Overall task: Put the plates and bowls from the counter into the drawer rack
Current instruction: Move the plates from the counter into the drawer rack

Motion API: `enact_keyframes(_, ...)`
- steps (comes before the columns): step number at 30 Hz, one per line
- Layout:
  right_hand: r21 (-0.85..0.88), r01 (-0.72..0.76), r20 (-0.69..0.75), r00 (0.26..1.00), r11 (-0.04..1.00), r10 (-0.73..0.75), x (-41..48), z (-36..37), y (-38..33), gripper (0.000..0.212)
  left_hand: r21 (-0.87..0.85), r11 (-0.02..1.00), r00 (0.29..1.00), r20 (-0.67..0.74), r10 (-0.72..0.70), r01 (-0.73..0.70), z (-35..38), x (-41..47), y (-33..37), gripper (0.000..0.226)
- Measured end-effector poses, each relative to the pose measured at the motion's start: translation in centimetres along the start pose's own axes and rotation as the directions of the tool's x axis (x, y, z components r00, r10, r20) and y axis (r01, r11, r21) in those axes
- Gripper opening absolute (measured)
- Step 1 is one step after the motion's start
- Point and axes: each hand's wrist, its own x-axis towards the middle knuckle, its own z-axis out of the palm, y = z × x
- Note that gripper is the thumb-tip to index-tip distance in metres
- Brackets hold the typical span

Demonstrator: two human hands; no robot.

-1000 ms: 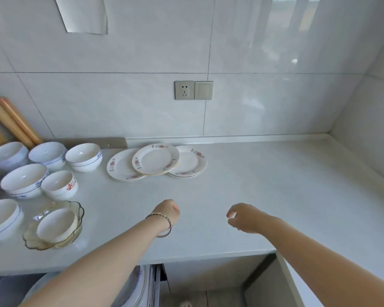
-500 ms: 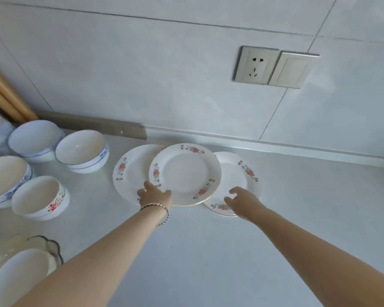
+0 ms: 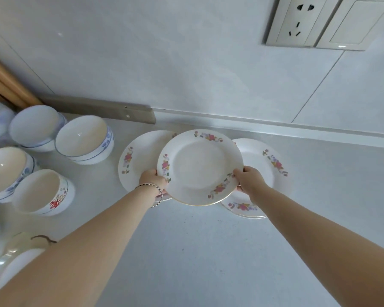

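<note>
Three white plates with flower rims lie near the wall on the counter. The middle plate (image 3: 200,167) overlaps the left plate (image 3: 138,160) and the right plate (image 3: 266,165). My left hand (image 3: 152,179) grips the middle plate's left near rim, and my right hand (image 3: 249,179) grips its right near rim. The middle plate sits slightly raised over the other two. Several white bowls stand to the left, among them a blue-patterned bowl (image 3: 84,140) and a red-marked bowl (image 3: 42,192). The drawer rack is out of view.
The grey counter (image 3: 197,251) stretches toward me below the plates. A tiled wall with a socket and switch (image 3: 326,21) rises right behind them. Wooden rods (image 3: 7,83) lean at the far left. A glass dish (image 3: 11,260) shows at the lower left edge.
The view has closed in on the plates. Both hands reached forward from the counter's front and took hold of the middle plate's rim on either side.
</note>
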Motion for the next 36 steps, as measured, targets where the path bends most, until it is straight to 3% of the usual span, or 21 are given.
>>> enact_keyframes(6, -0.001, 0.078, -0.077, 0.994, 0.997, -0.077, -4.0, -2.8, 0.2, 0.027, -0.104, 0.99, 0.991, 0.09, 0.102, -0.093, -0.4, -4.4, 0.2, 0.029)
enact_keyframes(12, -0.028, 0.213, -0.04, 0.976, 0.977, -0.214, -10.9, -6.8, 2.2, 0.018, -0.161, 0.981, 0.967, 0.213, 0.143, -0.11, -1.9, -12.7, -1.7, 0.024)
enact_keyframes(15, -0.035, 0.255, -0.016, 0.967, 0.966, -0.256, -15.5, -8.3, 4.2, 0.014, -0.195, 0.975, 0.962, 0.231, 0.147, -0.102, -2.2, -16.9, -4.1, 0.04)
enact_keyframes(20, -0.034, 0.33, 0.017, 0.944, 0.943, -0.33, -22.5, -9.4, 9.3, 0.018, -0.248, 0.96, 0.965, 0.191, 0.179, -0.129, -3.1, -24.7, -9.8, 0.027)
enact_keyframes(28, -0.102, 0.333, 0.089, 0.942, 0.937, -0.325, -31.9, -6.8, 18.0, 0.021, -0.247, 0.969, 0.99, 0.138, 0.02, 0.015, -6.3, -33.4, -21.6, 0.038)
enact_keyframes(36, -0.136, 0.255, 0.176, 0.957, 0.957, -0.23, -37.8, 2.7, 23.4, 0.017, -0.231, 0.966, 0.985, 0.145, -0.088, 0.12, -15.4, -33.9, -31.1, 0.033)
